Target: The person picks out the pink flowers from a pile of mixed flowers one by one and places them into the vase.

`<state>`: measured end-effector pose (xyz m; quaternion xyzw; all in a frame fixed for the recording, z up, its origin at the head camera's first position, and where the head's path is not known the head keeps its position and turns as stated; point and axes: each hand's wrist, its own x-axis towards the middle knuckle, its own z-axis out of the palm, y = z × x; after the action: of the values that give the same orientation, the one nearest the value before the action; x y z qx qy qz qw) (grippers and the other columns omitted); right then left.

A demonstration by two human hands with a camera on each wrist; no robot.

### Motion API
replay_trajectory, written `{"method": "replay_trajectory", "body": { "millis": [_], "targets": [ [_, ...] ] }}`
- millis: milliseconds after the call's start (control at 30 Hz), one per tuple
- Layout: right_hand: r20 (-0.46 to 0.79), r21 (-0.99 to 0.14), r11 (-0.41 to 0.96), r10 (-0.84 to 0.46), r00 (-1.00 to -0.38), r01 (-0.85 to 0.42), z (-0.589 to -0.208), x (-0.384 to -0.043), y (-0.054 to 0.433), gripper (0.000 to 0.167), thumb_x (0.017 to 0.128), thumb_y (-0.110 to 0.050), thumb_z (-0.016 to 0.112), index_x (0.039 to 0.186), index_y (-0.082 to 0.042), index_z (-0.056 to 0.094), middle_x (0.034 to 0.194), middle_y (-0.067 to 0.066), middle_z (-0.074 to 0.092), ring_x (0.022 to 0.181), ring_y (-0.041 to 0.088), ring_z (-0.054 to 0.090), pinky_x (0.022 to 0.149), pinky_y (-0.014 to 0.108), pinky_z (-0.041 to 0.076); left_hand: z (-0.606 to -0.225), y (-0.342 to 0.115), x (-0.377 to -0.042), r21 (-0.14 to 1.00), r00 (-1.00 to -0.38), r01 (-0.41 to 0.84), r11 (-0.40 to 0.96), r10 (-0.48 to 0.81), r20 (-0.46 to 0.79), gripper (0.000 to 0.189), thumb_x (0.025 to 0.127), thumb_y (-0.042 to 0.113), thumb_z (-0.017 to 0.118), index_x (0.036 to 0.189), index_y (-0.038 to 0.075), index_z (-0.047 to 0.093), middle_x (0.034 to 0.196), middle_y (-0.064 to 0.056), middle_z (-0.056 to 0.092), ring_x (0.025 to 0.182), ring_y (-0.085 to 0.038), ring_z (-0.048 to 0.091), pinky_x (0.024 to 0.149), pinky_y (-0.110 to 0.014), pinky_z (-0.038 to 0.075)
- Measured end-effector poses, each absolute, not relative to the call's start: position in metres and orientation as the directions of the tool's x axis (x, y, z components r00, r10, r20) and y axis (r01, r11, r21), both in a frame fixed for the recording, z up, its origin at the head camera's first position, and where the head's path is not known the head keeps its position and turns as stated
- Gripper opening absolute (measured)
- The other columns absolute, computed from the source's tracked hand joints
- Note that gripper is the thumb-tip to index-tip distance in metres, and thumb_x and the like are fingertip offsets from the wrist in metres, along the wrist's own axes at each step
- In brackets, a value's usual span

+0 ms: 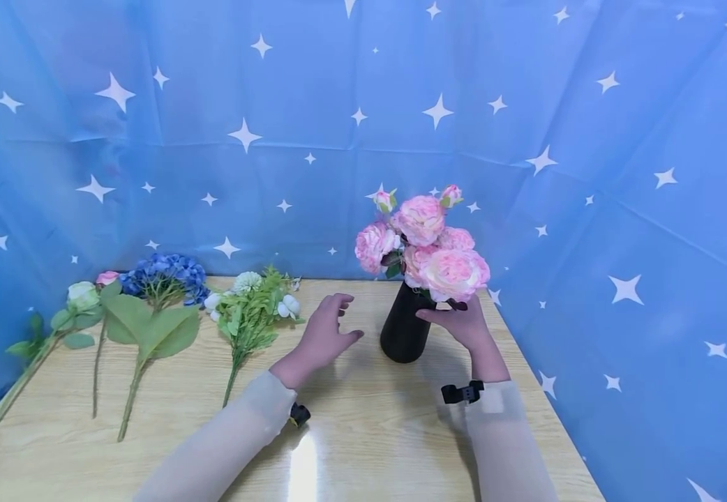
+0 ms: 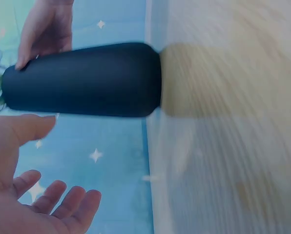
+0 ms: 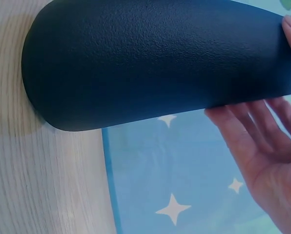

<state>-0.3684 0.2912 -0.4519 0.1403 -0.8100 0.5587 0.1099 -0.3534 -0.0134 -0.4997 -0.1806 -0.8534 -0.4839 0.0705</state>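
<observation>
A black vase (image 1: 404,326) with a tapered body stands on the table, holding pink peonies (image 1: 423,244) with full blooms and small buds. My right hand (image 1: 464,322) grips the vase near its neck, thumb on the near side; the blooms partly cover those fingers in the head view. The right wrist view shows the thumb and fingertips of that hand (image 3: 272,146) against the matte side of the vase (image 3: 150,63). To the left of the vase, my left hand (image 1: 322,338) is held with fingers spread and loosely bent, apart from it. Nothing lies in the left hand (image 2: 33,185).
On the left of the wooden table (image 1: 363,446) lie a green-and-white flower bunch (image 1: 250,314), a blue hydrangea (image 1: 165,275) with large leaves, a white rose (image 1: 83,296) on a long stem and a pink flower (image 1: 107,277). A blue star-patterned curtain (image 1: 313,90) surrounds the table.
</observation>
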Motion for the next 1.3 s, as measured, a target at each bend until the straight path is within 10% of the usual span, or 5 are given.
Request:
{"method": "replay_trajectory", "body": {
  "millis": [300, 1300],
  "targets": [
    [0.301, -0.886, 0.339, -0.099, -0.949, -0.316, -0.449, -0.367, 0.290, 0.087, 0.080, -0.009, 0.094, 0.154, -0.013, 0.048, 0.156, 0.009, 0.053, 0.145, 0.029, 0.051, 0.119, 0.056, 0.045, -0.494, -0.064, -0.341, 0.788, -0.941, 0.336, 0.516, 0.150, 0.304, 0.064, 0.090, 0.016, 0.085, 0.145, 0.005, 0.055, 0.138, -0.019, 0.059, 0.125, -0.039, 0.061, 0.105, -0.050, 0.057],
    [0.322, -0.859, 0.386, -0.107, -0.941, -0.338, -0.454, -0.372, 0.294, 0.088, 0.081, -0.015, 0.095, 0.155, -0.015, 0.048, 0.157, 0.010, 0.053, 0.145, 0.033, 0.053, 0.116, 0.060, 0.047, -0.497, -0.180, -0.317, 0.679, -0.951, 0.236, 0.695, 0.022, 0.307, 0.060, 0.099, 0.022, 0.076, 0.149, -0.002, 0.051, 0.140, -0.027, 0.057, 0.126, -0.045, 0.058, 0.104, -0.063, 0.050]
  ]
}}
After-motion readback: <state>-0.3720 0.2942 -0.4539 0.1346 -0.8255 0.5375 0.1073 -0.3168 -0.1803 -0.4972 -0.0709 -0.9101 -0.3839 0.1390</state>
